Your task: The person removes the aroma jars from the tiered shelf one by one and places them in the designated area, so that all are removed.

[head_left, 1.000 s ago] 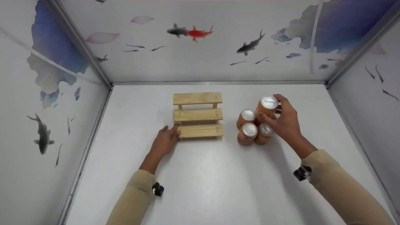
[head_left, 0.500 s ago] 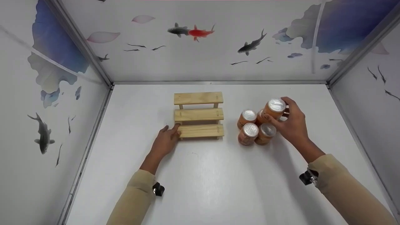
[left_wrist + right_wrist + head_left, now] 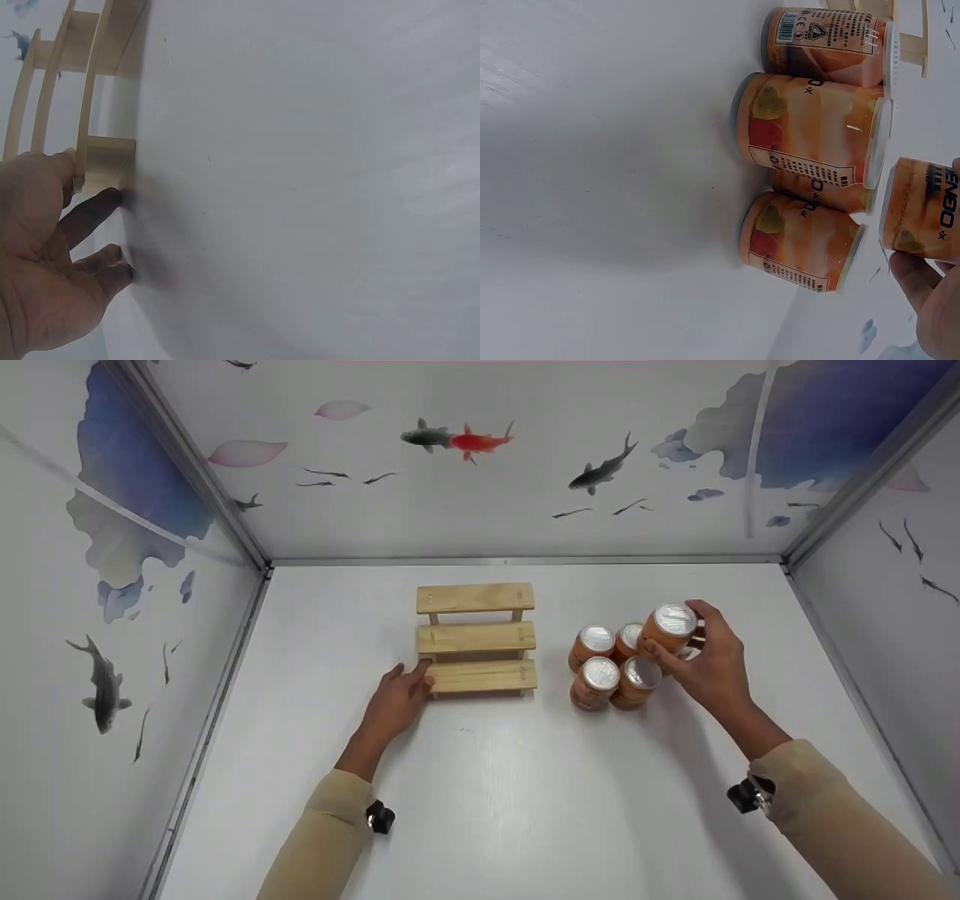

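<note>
My right hand (image 3: 709,664) grips an orange can (image 3: 922,206) with a shiny silver lid, thumb on its near side and fingers around the back. The held can is raised above the right side of a cluster of matching upright cans (image 3: 600,675). In the right wrist view the standing cans (image 3: 810,127) show printed orange labels, one partly hidden behind the others. Further left, my left hand (image 3: 397,697) holds the left end of the lowest step of a three-step wooden stand (image 3: 480,676). In the left wrist view its other fingers (image 3: 94,214) reach down beside the stand toward the table.
The white table (image 3: 487,795) is enclosed by white panels (image 3: 517,525) printed with fish and blue patches. Metal strips (image 3: 495,560) run along the panels' lower edges. The cans stand a short gap to the right of the stand.
My right hand has carried the held can rightward and slightly toward me, uncovering the lid of a can behind it. My left hand and the stand have stayed in place.
</note>
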`<state>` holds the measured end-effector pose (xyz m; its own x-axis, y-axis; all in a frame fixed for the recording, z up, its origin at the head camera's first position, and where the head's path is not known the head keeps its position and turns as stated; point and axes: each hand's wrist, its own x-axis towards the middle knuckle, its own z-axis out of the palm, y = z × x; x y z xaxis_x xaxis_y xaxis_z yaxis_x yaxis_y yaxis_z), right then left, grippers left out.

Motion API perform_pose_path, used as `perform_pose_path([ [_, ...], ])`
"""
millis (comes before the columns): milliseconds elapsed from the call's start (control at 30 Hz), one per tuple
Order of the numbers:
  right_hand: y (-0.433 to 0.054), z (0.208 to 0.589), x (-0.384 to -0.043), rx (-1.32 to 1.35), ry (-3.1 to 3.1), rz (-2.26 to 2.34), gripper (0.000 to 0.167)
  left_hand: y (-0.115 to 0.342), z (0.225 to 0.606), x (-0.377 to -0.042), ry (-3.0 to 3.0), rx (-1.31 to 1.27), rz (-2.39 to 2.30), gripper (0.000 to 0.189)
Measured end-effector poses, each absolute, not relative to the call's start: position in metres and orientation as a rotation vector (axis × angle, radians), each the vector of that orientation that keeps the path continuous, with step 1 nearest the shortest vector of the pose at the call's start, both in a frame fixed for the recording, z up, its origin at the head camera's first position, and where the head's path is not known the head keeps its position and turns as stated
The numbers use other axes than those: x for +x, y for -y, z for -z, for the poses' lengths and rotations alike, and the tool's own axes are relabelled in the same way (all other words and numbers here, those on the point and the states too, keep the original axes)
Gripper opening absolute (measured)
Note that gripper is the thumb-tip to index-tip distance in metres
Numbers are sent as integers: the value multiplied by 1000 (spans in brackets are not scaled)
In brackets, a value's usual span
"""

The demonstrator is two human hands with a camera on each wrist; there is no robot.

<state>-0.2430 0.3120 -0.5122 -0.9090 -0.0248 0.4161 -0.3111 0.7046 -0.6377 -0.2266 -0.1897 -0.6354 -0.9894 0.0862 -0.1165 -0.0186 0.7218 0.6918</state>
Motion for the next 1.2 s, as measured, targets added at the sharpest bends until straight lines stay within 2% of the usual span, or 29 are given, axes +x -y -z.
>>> perform_pose_path([
  [233, -318, 514, -239, 247, 2558, -1023, 79, 192, 641, -229, -2789, 83, -1130, 67],
  [533, -326, 517, -233, 219, 2570, -1024, 82, 194, 647, -231, -2794, 88, -1116, 79],
  [767, -331, 518, -227, 202, 2551, -1055, 81, 195, 650, -234, -2790, 62, -1094, 75],
  [933, -335, 518, -224, 202, 2541, -1037, 80, 195, 649, -235, -2789, 68, -1088, 79],
  [1200, -344, 523, -220, 238, 2524, -1032, 80, 178, 601, -214, -2763, 1, -1034, 58],
])
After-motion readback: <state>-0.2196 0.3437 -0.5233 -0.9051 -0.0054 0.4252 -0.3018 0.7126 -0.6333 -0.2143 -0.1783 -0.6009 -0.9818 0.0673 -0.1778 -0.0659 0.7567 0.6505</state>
